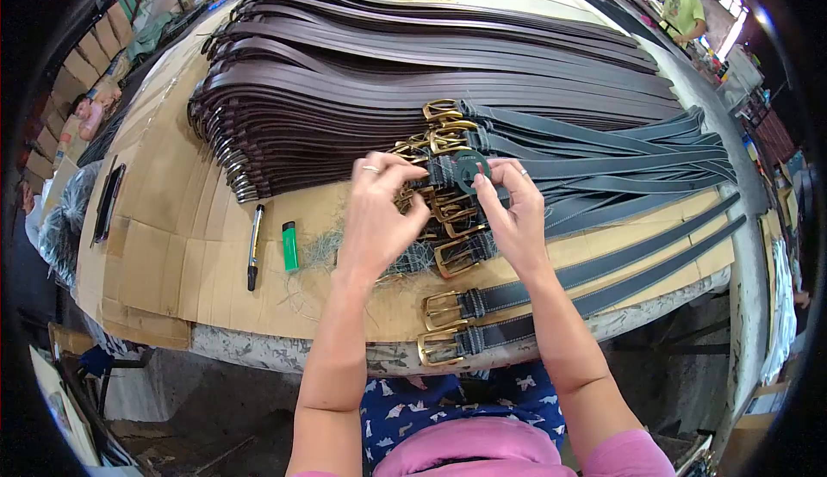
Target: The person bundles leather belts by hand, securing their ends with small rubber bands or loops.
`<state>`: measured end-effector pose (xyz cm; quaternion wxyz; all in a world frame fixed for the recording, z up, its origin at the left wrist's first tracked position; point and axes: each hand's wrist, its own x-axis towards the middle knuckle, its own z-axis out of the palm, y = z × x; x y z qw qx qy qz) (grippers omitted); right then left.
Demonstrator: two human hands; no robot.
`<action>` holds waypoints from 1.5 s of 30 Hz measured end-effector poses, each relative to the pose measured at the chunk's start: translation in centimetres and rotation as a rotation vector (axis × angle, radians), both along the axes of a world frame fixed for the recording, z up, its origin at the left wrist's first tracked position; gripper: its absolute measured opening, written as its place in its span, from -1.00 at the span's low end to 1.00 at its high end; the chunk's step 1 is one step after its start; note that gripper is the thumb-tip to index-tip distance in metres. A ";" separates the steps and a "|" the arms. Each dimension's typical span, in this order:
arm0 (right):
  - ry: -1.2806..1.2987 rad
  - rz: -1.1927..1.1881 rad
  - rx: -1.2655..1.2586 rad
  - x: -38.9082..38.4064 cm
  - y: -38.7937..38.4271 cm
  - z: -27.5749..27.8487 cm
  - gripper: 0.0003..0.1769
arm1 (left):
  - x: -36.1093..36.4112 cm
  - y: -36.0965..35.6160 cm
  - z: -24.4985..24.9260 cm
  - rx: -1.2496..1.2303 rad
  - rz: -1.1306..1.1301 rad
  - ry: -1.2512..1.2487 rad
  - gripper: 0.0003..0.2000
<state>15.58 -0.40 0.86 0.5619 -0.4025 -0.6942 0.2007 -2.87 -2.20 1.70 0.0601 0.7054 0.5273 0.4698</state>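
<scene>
A dark green round tag point(470, 170) with a hole in its middle is pinched between the thumb and fingers of my right hand point(515, 206). It lies over the buckle end of a dark belt. My left hand point(381, 206) is bent beside that end, its index fingertip close to a dark keeper loop point(441, 171); a gap shows between thumb and index finger. Gold-coloured buckles point(452, 210) cluster beneath and between both hands. Their dark blue-grey belts point(603, 167) stretch away to the right. Nearer me lie two separate belts with gold buckles point(442, 348).
A big stack of dark brown belts point(413, 72) fills the far side. On the cardboard point(198, 262) are a green lighter point(290, 246), a marker pen point(256, 247) and loose thread clippings point(323, 253). A person in a yellow-green shirt point(680, 8) stands at the far right.
</scene>
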 end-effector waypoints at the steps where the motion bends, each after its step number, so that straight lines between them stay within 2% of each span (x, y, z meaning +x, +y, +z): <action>1: -0.004 0.003 0.012 -0.1 0.0 -0.2 -0.86 | 0.5 -0.2 -0.1 -0.038 -0.081 -0.016 -0.71; 2: -0.007 0.008 0.026 -0.1 0.1 -0.3 -0.86 | 1.0 -0.1 -0.4 0.039 -0.070 0.019 -0.75; 5: -0.024 0.029 0.044 -0.2 0.0 -0.4 -0.87 | 1.6 0.5 -1.8 0.066 -0.047 -0.013 -0.81; 6: -0.032 0.030 0.051 -0.3 -0.1 -0.4 -0.88 | 1.7 0.6 -1.9 0.109 -0.033 -0.016 -0.88; 10: -0.050 0.055 0.053 -0.3 -0.3 -0.4 -0.88 | 1.4 0.9 -2.2 0.022 -0.044 -0.144 -0.94; 16: -0.125 0.070 0.014 -0.5 -0.5 -0.7 -0.86 | 1.8 0.5 -1.4 -0.049 -0.021 -0.206 -0.92; 32: -0.151 0.073 0.033 -0.6 -0.4 -1.1 -0.83 | 1.9 0.7 -1.8 -0.022 -0.006 -0.157 -0.88; 41: -0.127 0.079 0.043 -0.6 -0.4 -0.9 -0.83 | 2.2 0.6 -1.4 -0.051 0.014 -0.231 -0.89; 45: -0.029 0.037 0.019 -0.1 -0.5 -0.4 -0.85 | 1.6 0.8 -1.3 0.012 0.040 -0.215 -0.93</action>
